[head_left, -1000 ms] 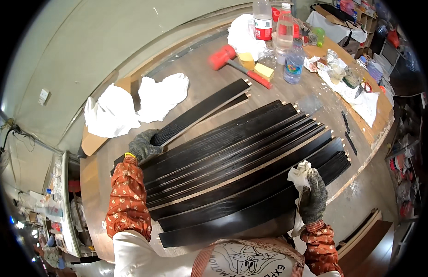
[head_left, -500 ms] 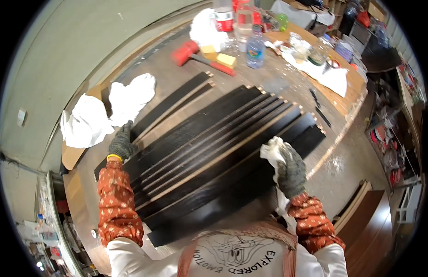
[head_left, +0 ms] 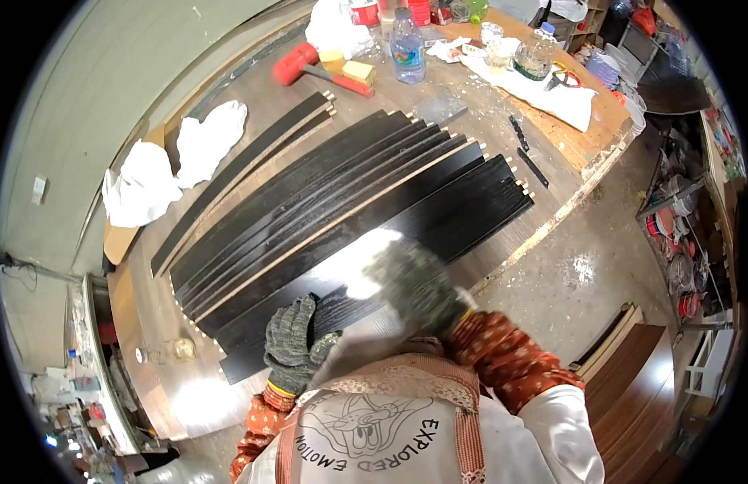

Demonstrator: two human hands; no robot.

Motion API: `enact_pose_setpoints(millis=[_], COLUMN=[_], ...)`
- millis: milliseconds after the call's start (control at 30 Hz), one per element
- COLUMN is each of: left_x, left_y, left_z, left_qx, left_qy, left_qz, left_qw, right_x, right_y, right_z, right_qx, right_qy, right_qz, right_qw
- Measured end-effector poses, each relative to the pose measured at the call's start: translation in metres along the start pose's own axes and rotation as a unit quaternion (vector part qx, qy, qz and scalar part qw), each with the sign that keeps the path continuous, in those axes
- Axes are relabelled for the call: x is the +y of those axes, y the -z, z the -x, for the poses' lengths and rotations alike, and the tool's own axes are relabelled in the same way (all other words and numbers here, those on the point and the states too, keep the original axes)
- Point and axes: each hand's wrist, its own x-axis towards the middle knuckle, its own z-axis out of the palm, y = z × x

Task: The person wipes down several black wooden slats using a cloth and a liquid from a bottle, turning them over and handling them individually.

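Several long black boards (head_left: 309, 202) with pale dowel pegs in their ends lie side by side on the table. My left hand (head_left: 293, 343), in a dark grey knit glove, rests on the nearest board (head_left: 475, 206) with its fingers apart, holding nothing. Over the same board, my gloved right hand (head_left: 414, 286) is smeared by motion. It presses a white cloth (head_left: 372, 270) against the surface, and the cloth's edge merges with bright glare on the board. Two narrower black strips (head_left: 253, 169) lie apart, beyond the main row.
White rags (head_left: 140, 185) lie at the far left. A red mallet (head_left: 297, 64), yellow sponge blocks (head_left: 359, 72) and a water bottle (head_left: 408, 48) stand at the back. A black knife (head_left: 532, 166) lies right. A glass jar (head_left: 180, 349) is left; brown boards (head_left: 620, 395) lean below right.
My left hand has left the boards' far left end and come down onto the nearest board. The right hand with the cloth has swept left and nearer. The view has shifted too.
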Motion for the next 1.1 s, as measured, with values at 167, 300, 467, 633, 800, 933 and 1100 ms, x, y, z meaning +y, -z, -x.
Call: enact_pose_setpoints(millis=[167, 300, 467, 633, 800, 933, 1100], left_x=[0.008, 0.013, 0.006, 0.001, 0.006, 0.006, 0.020], left_y=[0.000, 0.011, 0.026, 0.014, 0.003, 0.001, -0.013], left_z=[0.001, -0.006, -0.009, 0.001, 0.010, 0.001, 0.022], left_qx=[0.003, 0.003, -0.100, -0.118, -0.080, 0.033, 0.028], left_qy=[0.007, 0.015, 0.071, 0.058, 0.096, 0.049, 0.036], left_qz=[0.001, 0.022, 0.095, 0.111, 0.156, 0.211, -0.035], left_qw=[1.000, 1.000, 0.988, 0.985, 0.980, 0.976, 0.998], right_x=[0.133, 0.205, 0.159, 0.127, 0.022, -0.100, -0.103], right_y=[0.102, 0.163, 0.159, 0.116, 0.037, -0.035, 0.015], right_z=[0.002, 0.029, 0.009, 0.009, -0.004, -0.012, -0.074], right_qx=[0.011, 0.117, 0.150, 0.035, -0.140, -0.106, -0.012], right_qy=[-0.168, -0.495, -0.360, -0.254, -0.101, -0.044, 0.103], right_qz=[0.057, 0.114, 0.121, 0.202, 0.131, -0.139, -0.201], right_qw=[0.984, 0.853, 0.913, 0.945, 0.976, 0.984, 0.974])
